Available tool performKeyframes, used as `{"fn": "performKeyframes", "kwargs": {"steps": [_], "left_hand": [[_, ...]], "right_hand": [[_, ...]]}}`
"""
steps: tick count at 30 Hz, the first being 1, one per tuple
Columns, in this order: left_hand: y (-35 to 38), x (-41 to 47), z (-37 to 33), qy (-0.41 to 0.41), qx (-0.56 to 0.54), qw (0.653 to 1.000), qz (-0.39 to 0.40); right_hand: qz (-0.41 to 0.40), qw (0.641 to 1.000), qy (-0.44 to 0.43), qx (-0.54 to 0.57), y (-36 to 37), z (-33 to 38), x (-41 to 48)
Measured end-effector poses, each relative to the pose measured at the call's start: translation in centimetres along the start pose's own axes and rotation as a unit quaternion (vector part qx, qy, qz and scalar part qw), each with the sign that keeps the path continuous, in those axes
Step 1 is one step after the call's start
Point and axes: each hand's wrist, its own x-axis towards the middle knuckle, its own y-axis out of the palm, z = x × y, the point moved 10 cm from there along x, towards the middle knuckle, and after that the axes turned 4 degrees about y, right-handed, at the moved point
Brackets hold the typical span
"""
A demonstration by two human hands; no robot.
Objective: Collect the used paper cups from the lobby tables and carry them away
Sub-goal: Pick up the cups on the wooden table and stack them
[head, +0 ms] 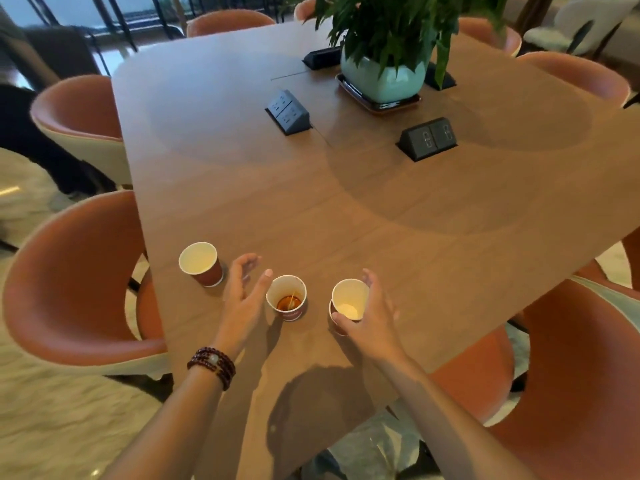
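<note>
Broad brown wooden table across most of the frame, ringed by terracotta-orange shell chairs at left, right and top. Upper centre: leafy green plant in a pale turquoise ceramic pot on a dark square tray, with 4 dark grey pop-up socket boxes around it, the nearest at centre right, another at centre left. Nothing between hands and cups.

Lower centre, near the table's close edge: 3 red paper cups with white insides, all upright. Leftmost red paper cup empty, standing alone. Middle red paper cup holding a little amber-brown liquid at the bottom. Rightmost red paper cup empty, apparently nested in a second cup beneath.

Left hand, dark beaded bracelet at the wrist, spread wide between the leftmost and middle cups, thumb just beside the middle cup's rim, grasping nothing. Right hand wrapped around the rightmost cup, thumb at the near side, fingers around the far side.
</note>
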Motion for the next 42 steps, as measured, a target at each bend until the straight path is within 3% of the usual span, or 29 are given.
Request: {"fn": "performKeyframes", "kwargs": {"steps": [9, 22, 28, 42], "left_hand": [[-1.7, 0.4, 1.3, -0.011, 0.007, 1.0, -0.023], [-9.9, 3.4, 5.7, -0.042, 0.065, 0.992, -0.103], [-11.7, 7.5, 8.9, -0.048, 0.11, 0.991, -0.052], [-11.5, 11.6, 13.9, -0.044, 0.156, 0.986, 0.04]], "right_hand": [[-0.005, 0.999, -0.014, -0.029, 0.5, 1.0, 0.3], [-0.006, 0.998, -0.032, 0.052, 4.7, 5.4, -1.2], [-0.04, 0.999, 0.022, 0.025, 6.8, 6.1, -1.7], [-0.122, 0.992, 0.027, 0.009, 9.1, 7.9, -1.8]]}}
